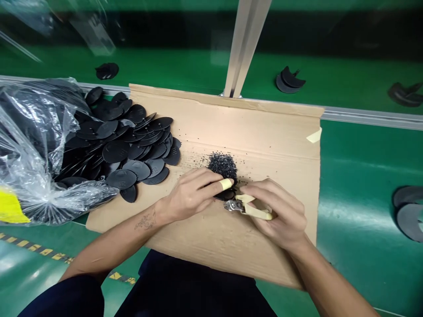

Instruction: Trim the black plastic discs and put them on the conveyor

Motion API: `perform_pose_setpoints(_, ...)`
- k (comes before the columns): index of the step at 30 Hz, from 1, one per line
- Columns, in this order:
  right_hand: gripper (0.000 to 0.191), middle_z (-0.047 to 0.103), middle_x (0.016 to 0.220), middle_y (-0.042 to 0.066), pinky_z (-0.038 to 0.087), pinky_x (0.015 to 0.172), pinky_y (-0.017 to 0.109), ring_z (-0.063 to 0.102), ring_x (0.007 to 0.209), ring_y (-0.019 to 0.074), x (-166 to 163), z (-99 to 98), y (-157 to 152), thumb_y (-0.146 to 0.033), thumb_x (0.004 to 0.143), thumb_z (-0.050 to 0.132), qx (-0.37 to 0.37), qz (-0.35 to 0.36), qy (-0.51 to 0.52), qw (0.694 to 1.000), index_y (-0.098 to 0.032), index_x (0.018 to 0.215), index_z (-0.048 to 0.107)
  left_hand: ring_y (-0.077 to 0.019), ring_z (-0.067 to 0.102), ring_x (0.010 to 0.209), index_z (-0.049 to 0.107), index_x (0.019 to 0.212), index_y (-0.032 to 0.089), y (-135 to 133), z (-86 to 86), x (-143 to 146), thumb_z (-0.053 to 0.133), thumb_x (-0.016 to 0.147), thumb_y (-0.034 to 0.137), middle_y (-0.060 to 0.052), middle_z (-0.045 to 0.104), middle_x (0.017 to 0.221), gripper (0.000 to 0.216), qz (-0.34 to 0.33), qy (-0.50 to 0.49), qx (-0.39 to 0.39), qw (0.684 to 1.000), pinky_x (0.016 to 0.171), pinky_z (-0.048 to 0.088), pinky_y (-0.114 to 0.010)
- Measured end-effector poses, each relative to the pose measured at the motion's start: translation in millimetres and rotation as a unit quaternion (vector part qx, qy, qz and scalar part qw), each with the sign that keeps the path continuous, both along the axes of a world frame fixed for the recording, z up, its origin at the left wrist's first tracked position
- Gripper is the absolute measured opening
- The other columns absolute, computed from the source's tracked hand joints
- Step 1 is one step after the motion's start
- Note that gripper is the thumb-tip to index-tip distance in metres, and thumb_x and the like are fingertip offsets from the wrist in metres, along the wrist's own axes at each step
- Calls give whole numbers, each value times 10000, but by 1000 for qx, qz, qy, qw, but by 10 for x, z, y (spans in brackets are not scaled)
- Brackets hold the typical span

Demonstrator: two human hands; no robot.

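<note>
My left hand (191, 193) pinches a black oval disc (225, 194) against the cardboard sheet (264, 132), its forefinger wrapped in beige tape. My right hand (280, 213) is closed round a small metal cutter with tape-wrapped handles (246, 208), whose jaws touch the disc's edge. Just behind the hands lies a little heap of black trimmings (223, 165). A pile of several black oval discs (128, 141) spreads over the cardboard's left part.
A clear plastic bag (29, 149) full of more discs lies at the left. Behind the cardboard runs a green conveyor belt (346, 83) carrying scattered black pieces (289, 80). Two dark discs (410, 211) sit at the right edge. An upright metal post (243, 44) rises behind.
</note>
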State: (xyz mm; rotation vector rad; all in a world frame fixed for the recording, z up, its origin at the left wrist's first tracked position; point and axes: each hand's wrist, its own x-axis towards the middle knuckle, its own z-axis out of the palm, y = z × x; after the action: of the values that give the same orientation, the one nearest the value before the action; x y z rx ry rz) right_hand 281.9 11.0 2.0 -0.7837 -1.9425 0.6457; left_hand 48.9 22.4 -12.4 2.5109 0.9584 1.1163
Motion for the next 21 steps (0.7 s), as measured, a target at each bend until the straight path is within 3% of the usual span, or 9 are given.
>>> perform_pose_setpoints(2,326,695,1064,110,597,733,359,688,879,239,8,10,19,-87,950,704,-5,-6,10,1000,-200,1255,684,-176,697,883,683,1167,161,19,6,-21,559,934,46,-80,759,982,288,3,9,-1,1000,784,607,-326)
perform_pose_setpoints(6,365,695,1083,103,589,697,346,676,912,250,77,13,104,-126,935,727,-23,-67,-5,997,-219,1285,680,-163,711,921,677,1149,129,3,13,-25,610,898,56,-97,763,1011,270,-2,-102,-99,990,824,606,-286)
perform_pose_setpoints(10,329,691,1109,103,603,788,386,691,950,253,169,-26,184,-131,979,663,-11,-25,-56,998,-224,1295,665,-153,736,946,679,1164,149,-31,12,-10,631,896,82,-84,772,1029,280,-10,-167,-181,969,835,611,-255)
perform_pose_setpoints(21,296,705,1068,94,577,710,366,701,859,238,194,-13,180,-153,991,695,64,-38,-112,991,-221,1276,662,-158,750,962,696,1185,159,-23,-8,-11,655,930,124,-99,789,1048,261,-46,-192,-186,963,859,616,-270)
